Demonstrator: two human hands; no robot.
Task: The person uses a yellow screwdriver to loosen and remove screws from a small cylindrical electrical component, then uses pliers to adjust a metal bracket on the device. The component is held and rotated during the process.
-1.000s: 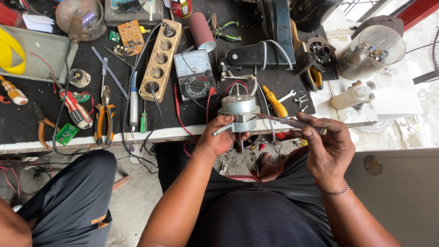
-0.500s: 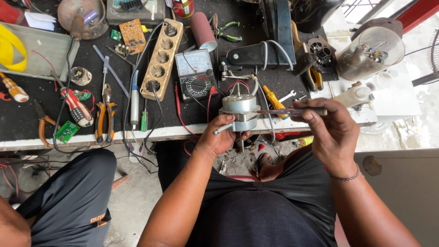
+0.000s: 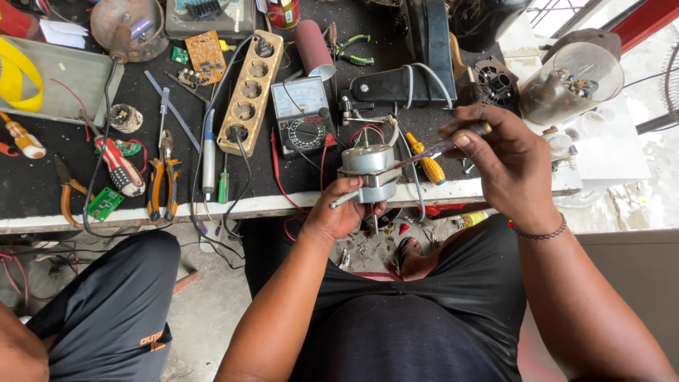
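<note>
My left hand (image 3: 341,212) grips a small grey electric motor (image 3: 368,168) from below, at the front edge of the workbench; the motor's shaft sticks out toward the lower left. My right hand (image 3: 503,159) holds a thin screwdriver (image 3: 440,147) by its handle, and the shaft slants left with its tip at the motor's top right side. Red and white wires run from the motor back onto the bench.
On the black workbench (image 3: 42,191) lie an analog multimeter (image 3: 303,124), a beige power strip (image 3: 249,92), orange pliers (image 3: 163,185), a yellow-handled screwdriver (image 3: 427,164) and small circuit boards. A fan motor housing (image 3: 576,78) sits at the right. Another person's leg (image 3: 113,311) is at the lower left.
My right hand has risen and drawn back to the right, tilting the screwdriver so its tip meets the motor's top. The left hand keeps hold of the motor.
</note>
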